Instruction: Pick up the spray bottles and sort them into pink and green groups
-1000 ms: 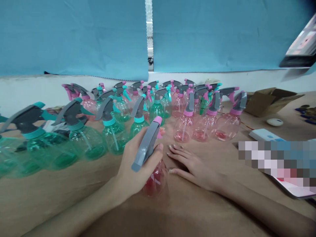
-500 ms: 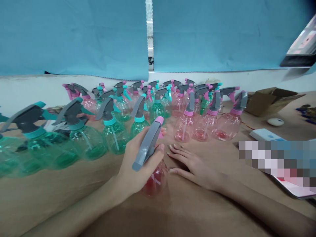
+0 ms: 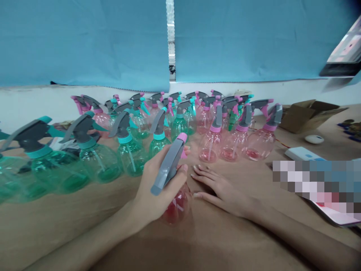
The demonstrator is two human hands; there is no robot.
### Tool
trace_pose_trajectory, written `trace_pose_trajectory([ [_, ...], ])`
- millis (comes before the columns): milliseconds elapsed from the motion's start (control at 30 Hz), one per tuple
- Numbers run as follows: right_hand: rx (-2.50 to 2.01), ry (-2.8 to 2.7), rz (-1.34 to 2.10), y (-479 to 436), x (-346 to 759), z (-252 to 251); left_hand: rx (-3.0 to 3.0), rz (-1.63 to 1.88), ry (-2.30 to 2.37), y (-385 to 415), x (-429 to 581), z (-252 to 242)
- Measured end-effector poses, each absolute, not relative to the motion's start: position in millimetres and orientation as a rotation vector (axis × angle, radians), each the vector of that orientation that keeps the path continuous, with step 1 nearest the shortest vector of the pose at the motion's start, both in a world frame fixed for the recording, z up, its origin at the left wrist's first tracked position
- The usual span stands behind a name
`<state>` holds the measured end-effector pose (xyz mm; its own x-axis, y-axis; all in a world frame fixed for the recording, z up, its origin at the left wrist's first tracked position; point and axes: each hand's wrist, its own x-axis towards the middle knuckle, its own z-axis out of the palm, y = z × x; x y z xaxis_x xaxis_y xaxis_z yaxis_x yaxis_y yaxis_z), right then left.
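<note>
My left hand (image 3: 158, 188) is wrapped round the neck of a pink spray bottle (image 3: 177, 207) with a grey and pink trigger head. The bottle stands on the brown table (image 3: 220, 241), and my fingers hide its collar. To its right, my right hand (image 3: 220, 188) lies palm down on the table, fingers stretched out, holding nothing. Left of the held bottle is a row of green spray bottles, the closest one (image 3: 159, 143) just behind my left hand. Beyond my right hand stand several pink spray bottles, one of them (image 3: 208, 150) nearest.
More green and pink spray bottles (image 3: 180, 122) crowd the back of the table. An open cardboard box (image 3: 299, 116), a white computer mouse (image 3: 314, 139) and a white box (image 3: 304, 153) lie at the right. Blue cloth (image 3: 84, 41) hangs behind the table.
</note>
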<state>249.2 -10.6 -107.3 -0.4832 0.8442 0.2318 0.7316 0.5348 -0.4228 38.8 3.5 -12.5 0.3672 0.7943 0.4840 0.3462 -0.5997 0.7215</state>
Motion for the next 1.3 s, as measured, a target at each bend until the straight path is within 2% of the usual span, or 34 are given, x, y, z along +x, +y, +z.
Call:
trace_pose_trajectory([
  [600,-1.3,-2.373,0.366,-11,249,-106,2.165,1.177,0.994,4,39,-10],
  [1300,-1.296,-2.375,0.365,-11,249,-107,2.15,1.022,0.879,2,37,5],
])
